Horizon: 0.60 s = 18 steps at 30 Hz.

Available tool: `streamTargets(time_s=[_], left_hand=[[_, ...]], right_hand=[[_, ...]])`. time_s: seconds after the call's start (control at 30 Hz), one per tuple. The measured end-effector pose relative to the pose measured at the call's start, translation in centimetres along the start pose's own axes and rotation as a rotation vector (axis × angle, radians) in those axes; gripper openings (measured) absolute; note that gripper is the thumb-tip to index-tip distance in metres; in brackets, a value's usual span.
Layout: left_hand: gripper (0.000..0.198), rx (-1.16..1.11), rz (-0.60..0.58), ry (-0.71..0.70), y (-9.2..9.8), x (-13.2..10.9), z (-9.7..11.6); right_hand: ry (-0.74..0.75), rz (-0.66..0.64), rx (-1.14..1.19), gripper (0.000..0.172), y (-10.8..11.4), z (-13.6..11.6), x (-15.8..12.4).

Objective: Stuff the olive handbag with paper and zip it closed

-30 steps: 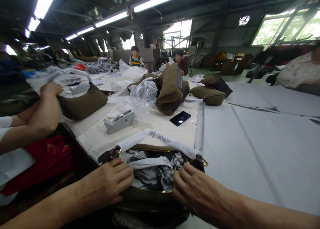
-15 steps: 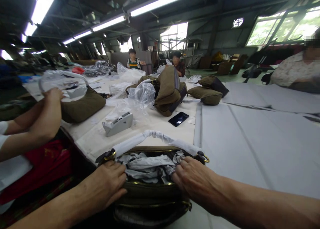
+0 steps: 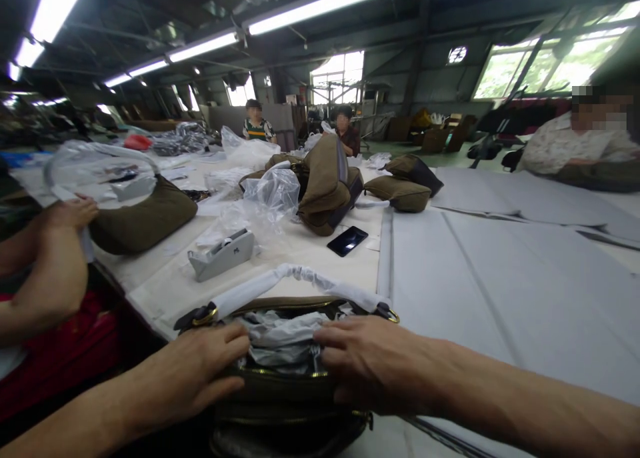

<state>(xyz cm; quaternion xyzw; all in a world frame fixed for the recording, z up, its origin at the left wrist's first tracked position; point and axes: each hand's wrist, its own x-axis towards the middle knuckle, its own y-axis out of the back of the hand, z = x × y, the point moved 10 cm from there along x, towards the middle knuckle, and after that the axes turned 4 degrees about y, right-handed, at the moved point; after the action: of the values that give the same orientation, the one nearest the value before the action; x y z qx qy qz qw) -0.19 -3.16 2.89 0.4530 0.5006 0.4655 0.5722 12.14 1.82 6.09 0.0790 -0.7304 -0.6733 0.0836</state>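
An olive handbag (image 3: 280, 398) stands open at the table's near edge, stuffed with grey crumpled paper (image 3: 283, 338); its handle (image 3: 295, 278) is wrapped in white paper. My left hand (image 3: 193, 371) lies on the bag's left rim, fingers stretched toward the paper. My right hand (image 3: 370, 361) lies over the right side of the opening, fingers flat and pressing on the paper and the zip edge. Neither hand grips anything.
A grey tape dispenser (image 3: 220, 255) and a black phone (image 3: 347, 240) lie beyond the bag. More olive bags (image 3: 327, 191) and clear plastic (image 3: 273, 195) pile mid-table. A co-worker's hand (image 3: 67, 215) on the left holds a bag's wrapped handle. Grey sheets (image 3: 500, 278) cover the right. Other people sit far off.
My right hand slid left across the bag's opening, over the paper. My left hand moved slightly inward. The co-worker's hand on the left dropped lower.
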Motion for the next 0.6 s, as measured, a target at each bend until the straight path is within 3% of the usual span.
streamTargets(time_s=[0.07,0.13,0.23,0.3,0.4,0.47,0.6], left_hand=[[0.017,-0.061,0.07,-0.057,1.6,0.8,2.0],[0.019,-0.088,0.097,-0.146,2.0,2.3,4.7],[0.028,-0.151,0.109,-0.288,1.1,5.2,8.7],[0.032,-0.141,0.132,-0.301,0.2,7.2,10.1],[0.021,-0.018,0.138,-0.169,-1.2,9.3,10.2],[0.017,-0.004,0.137,-0.074,-1.2,9.8,9.5],[0.026,-0.378,0.157,-0.067,0.7,8.6,8.7]], right_hand=[[-0.105,0.214,0.019,0.013,3.4,1.8,-1.9],[-0.274,0.292,0.013,0.011,4.8,4.1,-3.6],[-0.406,0.186,0.113,0.026,3.2,6.4,-4.9],[-0.416,0.137,0.192,0.034,1.9,6.8,-5.4],[-0.388,0.177,0.251,0.032,1.3,6.6,-6.4],[-0.391,0.198,0.239,0.039,1.2,6.6,-7.2],[-0.361,0.198,0.235,0.041,1.0,6.3,-8.1]])
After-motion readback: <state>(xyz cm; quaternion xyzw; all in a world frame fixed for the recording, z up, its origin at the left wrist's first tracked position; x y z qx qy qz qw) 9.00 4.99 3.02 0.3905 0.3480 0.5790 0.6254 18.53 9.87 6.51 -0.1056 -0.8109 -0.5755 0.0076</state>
